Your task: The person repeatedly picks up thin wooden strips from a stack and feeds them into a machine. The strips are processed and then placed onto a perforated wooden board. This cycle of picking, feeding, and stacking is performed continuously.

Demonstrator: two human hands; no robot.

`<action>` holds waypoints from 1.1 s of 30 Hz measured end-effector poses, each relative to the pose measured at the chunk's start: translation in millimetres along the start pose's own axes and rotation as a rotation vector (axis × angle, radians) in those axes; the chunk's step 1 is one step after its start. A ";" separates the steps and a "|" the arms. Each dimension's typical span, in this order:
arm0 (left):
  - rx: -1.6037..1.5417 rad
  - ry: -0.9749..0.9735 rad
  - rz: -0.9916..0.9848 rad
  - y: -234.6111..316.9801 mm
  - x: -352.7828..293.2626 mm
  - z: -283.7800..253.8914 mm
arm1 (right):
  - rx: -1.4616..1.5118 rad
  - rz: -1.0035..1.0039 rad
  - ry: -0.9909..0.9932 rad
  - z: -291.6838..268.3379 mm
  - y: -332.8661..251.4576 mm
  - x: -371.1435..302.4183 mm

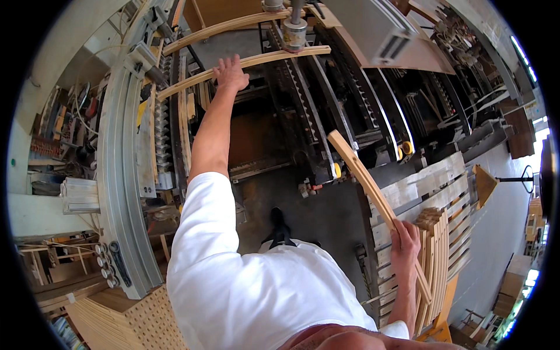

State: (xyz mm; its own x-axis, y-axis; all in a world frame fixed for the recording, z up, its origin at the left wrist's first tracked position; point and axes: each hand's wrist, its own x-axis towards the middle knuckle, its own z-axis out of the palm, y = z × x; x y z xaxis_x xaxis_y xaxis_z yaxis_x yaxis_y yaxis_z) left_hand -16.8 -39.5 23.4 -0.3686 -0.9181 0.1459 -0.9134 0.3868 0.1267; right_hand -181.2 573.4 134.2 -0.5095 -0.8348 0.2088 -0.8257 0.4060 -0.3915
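Observation:
My left hand (pixel 230 74) reaches far forward over the machine, fingers spread. It is at a long, slightly curved wooden slat (pixel 274 57) that lies across the machine; whether the palm presses on the wood I cannot tell. A metal cylinder (pixel 294 35) stands over this slat near its right part. Behind it lies a second curved slat (pixel 227 24). At the lower right my right hand (pixel 403 245) is closed round another wooden slat (pixel 366 178), which slants up and to the left, its far end near the machine's front.
Dark toothed rails (pixel 303 99) run back through the machine. A thick metal beam (pixel 116 175) borders it on the left. Beside my right hand, stacked slats (pixel 437 251) lie on a wooden pallet (pixel 417 186). A drilled wooden stack (pixel 154 321) stands lower left.

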 end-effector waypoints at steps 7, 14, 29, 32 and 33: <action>-0.174 0.041 0.274 -6.0 -76.5 6.5 | 0.070 -0.439 -0.044 58.5 -55.3 157.4; -0.582 -0.288 0.202 34.6 -305.6 -43.3 | 0.222 -0.833 -0.144 201.2 -139.0 312.6; -0.706 -0.221 -0.674 31.9 -515.8 -104.0 | -0.033 -0.813 0.101 378.8 -241.6 483.5; -0.701 -0.126 -0.795 36.4 -538.5 -96.2 | -0.042 -0.846 0.064 381.6 -246.9 486.0; -0.687 -0.111 -0.816 36.1 -542.3 -90.7 | -0.042 -0.852 0.060 383.9 -249.8 487.6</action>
State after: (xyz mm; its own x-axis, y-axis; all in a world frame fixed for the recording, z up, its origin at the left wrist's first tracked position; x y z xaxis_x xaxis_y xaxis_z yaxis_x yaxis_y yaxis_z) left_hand 165.7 480.1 37.9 0.2638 -0.9105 -0.3183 -0.6109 -0.4131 0.6754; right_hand -130.4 -77.8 -10.2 0.2786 -0.8405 0.4646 -0.9404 -0.3370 -0.0458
